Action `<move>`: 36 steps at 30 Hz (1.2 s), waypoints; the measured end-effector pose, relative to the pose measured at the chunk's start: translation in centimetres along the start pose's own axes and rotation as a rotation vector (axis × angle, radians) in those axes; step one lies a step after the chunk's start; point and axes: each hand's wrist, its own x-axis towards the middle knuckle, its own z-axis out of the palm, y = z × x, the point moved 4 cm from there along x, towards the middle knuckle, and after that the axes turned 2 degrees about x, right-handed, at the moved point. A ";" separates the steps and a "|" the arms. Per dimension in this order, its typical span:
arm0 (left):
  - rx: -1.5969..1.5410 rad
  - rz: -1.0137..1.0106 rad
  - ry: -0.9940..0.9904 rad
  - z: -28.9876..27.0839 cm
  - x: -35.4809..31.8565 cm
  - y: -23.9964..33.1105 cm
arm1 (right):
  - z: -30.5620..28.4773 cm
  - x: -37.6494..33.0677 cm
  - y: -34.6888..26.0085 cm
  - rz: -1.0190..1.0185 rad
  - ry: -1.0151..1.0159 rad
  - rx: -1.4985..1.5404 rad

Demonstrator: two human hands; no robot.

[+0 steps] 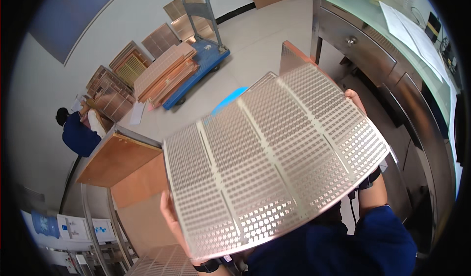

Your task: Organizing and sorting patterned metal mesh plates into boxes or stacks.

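Note:
A large, thin circuit board panel fills the middle of the view. Its shiny face carries rows of small pads, split into blocks by plain strips, and it is tilted in front of me. My left hand grips its lower left edge, with part of the hand hidden behind it. At the upper right edge, my right hand holds the same panel; most of that hand is out of sight. More copper-coloured panels show below, near my left wrist.
A blue platform trolley carries stacked copper panels; others lean against the wall. A person in dark blue crouches at far left beside them. A wooden board stands left of my panel. A metal desk with papers is close on the right.

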 end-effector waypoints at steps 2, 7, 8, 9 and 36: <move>0.004 -0.111 -0.048 2.2 -1.0 0.6 | -2.6 -0.5 -0.2 0.111 0.374 -0.031; -0.360 -0.393 -0.148 -0.4 -1.5 -1.5 | 0.9 -1.0 0.0 0.179 0.325 0.021; -0.353 -0.386 -0.132 -0.6 -1.6 -1.8 | 1.6 -1.0 0.2 0.194 0.316 0.029; -0.224 -0.334 -0.174 -0.8 -1.6 -2.2 | 2.2 -1.1 0.4 0.211 0.306 0.037; -0.304 -0.354 -0.229 -3.0 -1.7 -3.4 | 2.0 -1.3 2.4 -0.081 0.369 -0.075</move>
